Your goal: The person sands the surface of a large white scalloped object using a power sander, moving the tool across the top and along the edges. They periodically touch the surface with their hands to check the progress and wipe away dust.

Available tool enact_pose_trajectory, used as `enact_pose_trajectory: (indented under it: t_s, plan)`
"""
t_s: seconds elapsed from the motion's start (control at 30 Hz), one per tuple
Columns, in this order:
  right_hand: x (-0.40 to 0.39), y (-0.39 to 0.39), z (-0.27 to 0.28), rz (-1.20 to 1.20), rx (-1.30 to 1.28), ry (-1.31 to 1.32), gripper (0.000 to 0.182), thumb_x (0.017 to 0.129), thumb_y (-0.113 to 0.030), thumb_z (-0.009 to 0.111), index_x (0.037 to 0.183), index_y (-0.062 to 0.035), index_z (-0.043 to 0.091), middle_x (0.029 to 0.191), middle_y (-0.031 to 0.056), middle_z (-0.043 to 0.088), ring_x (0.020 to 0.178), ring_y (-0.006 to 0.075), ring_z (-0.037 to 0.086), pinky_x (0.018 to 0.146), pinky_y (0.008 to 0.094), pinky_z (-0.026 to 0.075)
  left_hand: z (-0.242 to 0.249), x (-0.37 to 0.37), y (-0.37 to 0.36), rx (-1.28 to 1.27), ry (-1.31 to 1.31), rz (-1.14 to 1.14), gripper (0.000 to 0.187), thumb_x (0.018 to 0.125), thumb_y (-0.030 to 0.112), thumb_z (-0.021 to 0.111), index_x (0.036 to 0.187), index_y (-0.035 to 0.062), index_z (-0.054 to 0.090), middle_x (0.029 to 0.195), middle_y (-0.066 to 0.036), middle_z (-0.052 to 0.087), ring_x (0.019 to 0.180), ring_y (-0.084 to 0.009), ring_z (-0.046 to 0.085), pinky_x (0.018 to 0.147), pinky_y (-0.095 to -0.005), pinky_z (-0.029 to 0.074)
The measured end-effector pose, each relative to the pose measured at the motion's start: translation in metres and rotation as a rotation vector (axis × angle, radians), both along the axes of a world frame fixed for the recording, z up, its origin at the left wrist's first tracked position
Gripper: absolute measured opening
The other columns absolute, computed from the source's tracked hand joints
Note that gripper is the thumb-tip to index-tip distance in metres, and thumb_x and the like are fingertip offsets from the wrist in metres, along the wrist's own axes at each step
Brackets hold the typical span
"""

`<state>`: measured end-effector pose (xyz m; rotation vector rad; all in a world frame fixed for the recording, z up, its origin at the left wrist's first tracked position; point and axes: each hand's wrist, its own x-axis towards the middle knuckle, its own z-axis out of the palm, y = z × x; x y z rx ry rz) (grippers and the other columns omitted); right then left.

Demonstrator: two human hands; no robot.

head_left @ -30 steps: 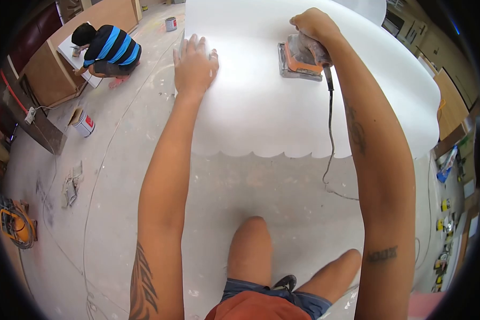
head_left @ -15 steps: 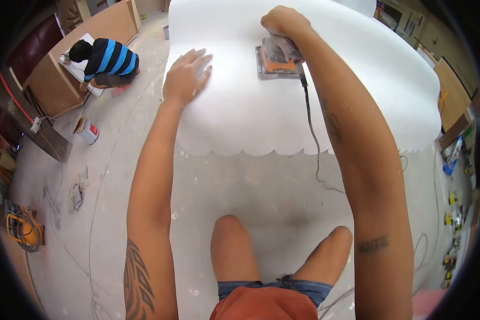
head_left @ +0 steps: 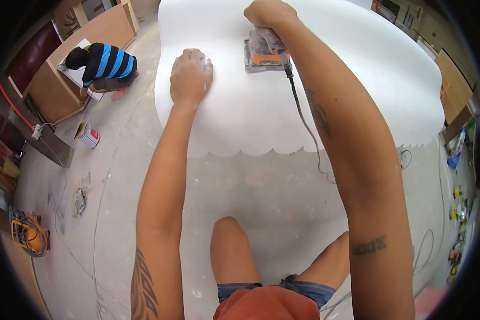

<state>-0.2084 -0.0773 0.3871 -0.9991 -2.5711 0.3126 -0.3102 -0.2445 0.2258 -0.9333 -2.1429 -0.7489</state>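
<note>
A white panel (head_left: 240, 112) with a scalloped near edge lies in front of me. My right hand (head_left: 269, 16) is wrapped round the top of an orange and grey electric sander (head_left: 266, 56), whose flat square pad sits on the panel. A dark cord (head_left: 298, 104) runs from the sander toward me and passes behind my right forearm. Left of the sander, my left hand (head_left: 191, 77) rests on the white surface with fingers loosely bent and whitish dust on them; I see nothing held in it.
At the upper left a person in a striped shirt (head_left: 109, 66) crouches beside wooden panels (head_left: 53, 90). A paint can (head_left: 88, 135), a grey rag (head_left: 80, 196) and an orange machine with a coiled hose (head_left: 31, 234) stand or lie on the floor. Cords trail there. Tools line the right edge.
My right hand and the sander have shifted slightly left and away from me. The left hand has drawn its spread fingers together and moved a little right. The view has tilted slightly.
</note>
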Motion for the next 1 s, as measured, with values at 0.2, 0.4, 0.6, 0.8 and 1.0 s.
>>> enact_pose_trajectory:
  t_s: [0.2,0.4,0.6,0.8,1.0]
  plan:
    - [0.025,-0.026,-0.02,0.099,0.085,-0.021,0.037,0.085,-0.022,0.057,0.114,-0.011,0.078,0.115,0.0122,0.076,0.103,0.0299,0.074,0.088,0.0419,0.058,-0.005,-0.007,-0.006,0.02,0.114,-0.066,0.029,0.096,0.027,0.062,0.115,0.0061,0.069,0.123,-0.008,0.066,0.112,-0.0301,0.063,0.102,-0.0421,0.05]
    - [0.027,0.019,-0.013,0.02,0.2,0.1,0.034,0.089,-0.024,0.057,0.108,-0.0065,0.079,0.112,0.0193,0.076,0.104,0.0346,0.074,0.09,0.0449,0.059,-0.005,-0.001,-0.004,0.015,0.038,-0.013,0.029,0.098,0.028,0.061,0.119,0.0105,0.07,0.131,-0.006,0.065,0.118,-0.0313,0.064,0.101,-0.0431,0.052]
    - [0.029,0.013,-0.013,0.079,0.476,0.099,0.031,0.093,-0.02,0.055,0.103,-0.0051,0.08,0.106,0.0211,0.077,0.103,0.0363,0.075,0.088,0.0458,0.06,-0.006,-0.003,-0.003,0.014,0.056,-0.014,0.028,0.098,0.029,0.061,0.119,0.0112,0.07,0.13,-0.005,0.066,0.117,-0.0315,0.065,0.1,-0.043,0.052]
    - [0.04,-0.031,-0.026,0.028,0.284,-0.089,0.038,0.092,-0.029,0.052,0.113,-0.0129,0.079,0.115,0.0134,0.077,0.104,0.0279,0.075,0.09,0.0417,0.058,-0.009,0.001,-0.004,0.034,0.121,-0.016,0.03,0.096,0.028,0.063,0.117,0.0075,0.071,0.126,-0.007,0.067,0.117,-0.0278,0.064,0.103,-0.0408,0.052]
    - [0.035,0.004,-0.016,0.019,0.2,-0.012,0.039,0.087,-0.027,0.054,0.114,-0.0128,0.079,0.116,0.0132,0.077,0.105,0.0284,0.074,0.09,0.0416,0.057,-0.005,0.006,-0.01,0.019,0.089,-0.152,0.022,0.097,0.026,0.064,0.11,0.011,0.074,0.123,-0.003,0.071,0.113,-0.0267,0.067,0.1,-0.0408,0.053]
